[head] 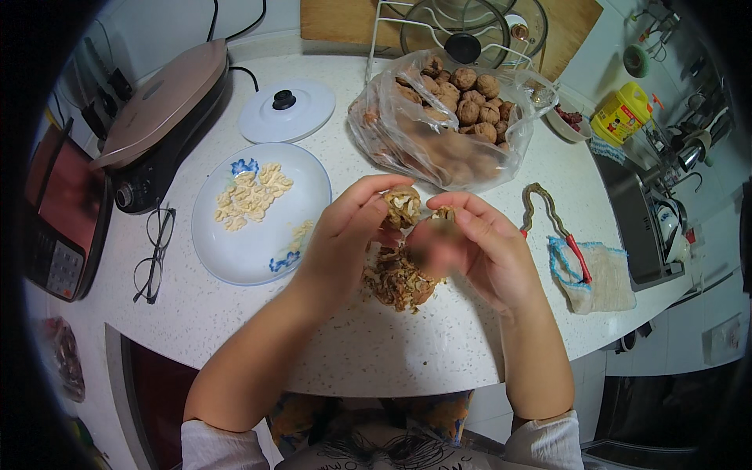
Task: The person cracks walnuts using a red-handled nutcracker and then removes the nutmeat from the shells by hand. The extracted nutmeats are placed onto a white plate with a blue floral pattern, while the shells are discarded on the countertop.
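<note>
My left hand (346, 229) holds a broken walnut (402, 207) with pale kernel showing in its shell. Close beside it, my right hand (490, 249) pinches a smaller walnut piece (445, 214) between thumb and fingers; part of that hand is blurred. Under both hands lies a heap of broken walnut shells (402, 285) on the speckled white countertop (376, 358). To the left, a white plate with blue flowers (235, 258) bears peeled walnut kernels (249, 194) and some small crumbs. Beyond my hands, an open clear plastic bag (411, 141) is full of whole walnuts (470, 111).
Eyeglasses (154, 252) and an electric griddle (164, 106) are at left, a white lid (288, 111) behind the plate. At right, a red-handled nutcracker (578, 258) rests partly on a folded cloth (593, 282), near the sink (628, 217). A rack with glass lids (458, 47) stands behind.
</note>
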The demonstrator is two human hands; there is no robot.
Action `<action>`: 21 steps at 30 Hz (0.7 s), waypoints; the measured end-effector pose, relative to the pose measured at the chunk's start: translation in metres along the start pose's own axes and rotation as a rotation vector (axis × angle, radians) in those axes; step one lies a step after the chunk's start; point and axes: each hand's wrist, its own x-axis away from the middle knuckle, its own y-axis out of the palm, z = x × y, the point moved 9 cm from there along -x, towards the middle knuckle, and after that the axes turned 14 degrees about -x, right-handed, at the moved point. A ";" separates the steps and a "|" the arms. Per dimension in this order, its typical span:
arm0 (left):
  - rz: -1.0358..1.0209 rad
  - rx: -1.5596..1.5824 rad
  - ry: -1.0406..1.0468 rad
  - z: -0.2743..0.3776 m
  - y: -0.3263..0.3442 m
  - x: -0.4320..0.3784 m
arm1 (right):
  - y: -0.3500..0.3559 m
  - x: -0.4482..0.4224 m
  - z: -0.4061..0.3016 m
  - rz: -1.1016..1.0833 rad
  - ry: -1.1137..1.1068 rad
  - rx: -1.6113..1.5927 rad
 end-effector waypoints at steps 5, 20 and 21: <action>0.000 0.054 -0.042 -0.001 -0.001 0.001 | -0.001 -0.001 -0.004 0.060 -0.042 0.044; -0.126 0.138 -0.104 -0.017 0.006 -0.002 | -0.034 -0.003 -0.010 0.203 -0.001 0.798; -0.133 0.146 -0.111 -0.018 0.006 -0.002 | -0.035 -0.003 -0.012 0.220 0.001 0.798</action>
